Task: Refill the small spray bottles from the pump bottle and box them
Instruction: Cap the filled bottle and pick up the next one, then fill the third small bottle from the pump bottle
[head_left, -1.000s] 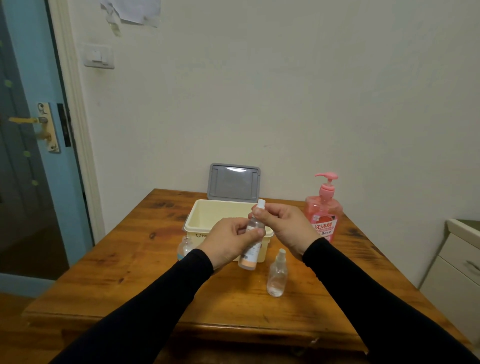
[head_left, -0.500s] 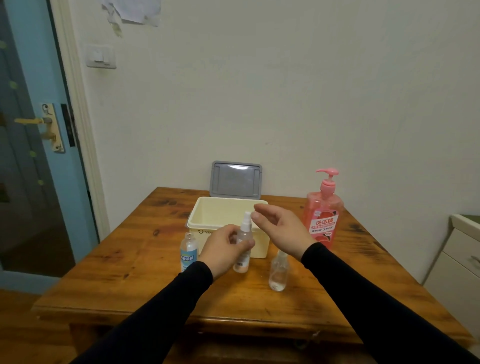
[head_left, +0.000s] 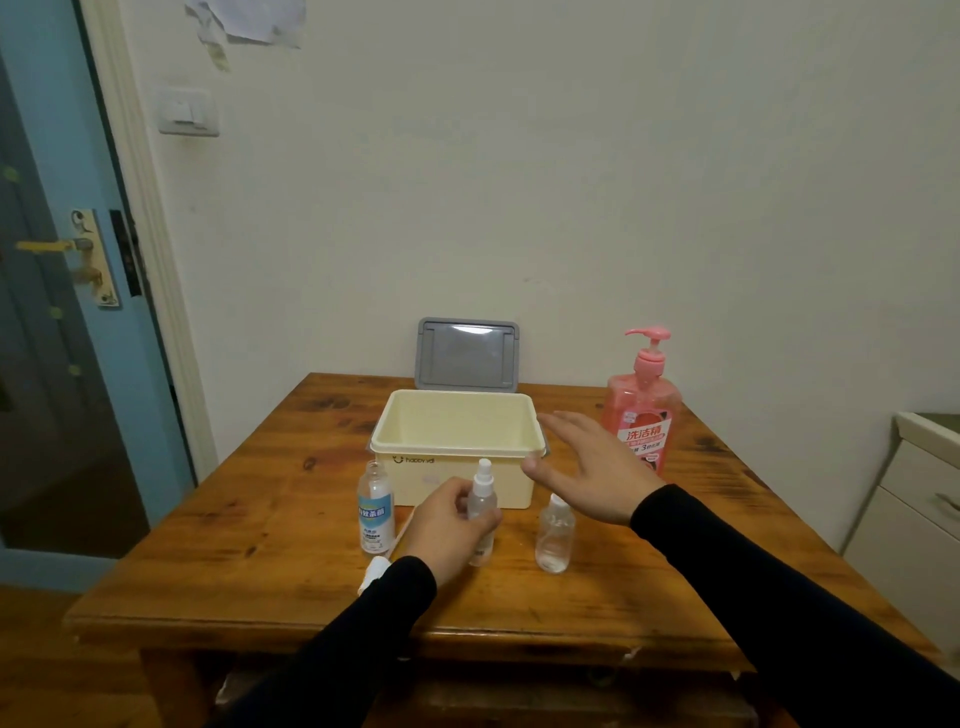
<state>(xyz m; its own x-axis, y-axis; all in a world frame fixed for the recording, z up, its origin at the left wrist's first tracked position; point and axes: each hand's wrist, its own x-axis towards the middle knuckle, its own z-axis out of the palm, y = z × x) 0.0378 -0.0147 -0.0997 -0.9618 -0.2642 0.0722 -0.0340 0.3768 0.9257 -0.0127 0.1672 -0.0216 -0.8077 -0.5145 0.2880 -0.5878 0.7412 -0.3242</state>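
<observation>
Spray bottle with blue label (head_left: 375, 512) upright at left, uncapped. Next right, left hand (head_left: 448, 525) curled round a capped spray bottle (head_left: 482, 499) on the table (head_left: 249, 525) — near the cream box (head_left: 457, 431). Clear bottle (head_left: 555, 535); right hand (head_left: 592, 467) spread, empty — pink pump bottle (head_left: 643, 405) far right.

A single wide-angle view is given from head height, directed forward and slightly down across a wooden table (head_left: 270, 525) toward a pale wall (head_left: 571, 182); both forearms are seen entering from the bottom edge.
</observation>
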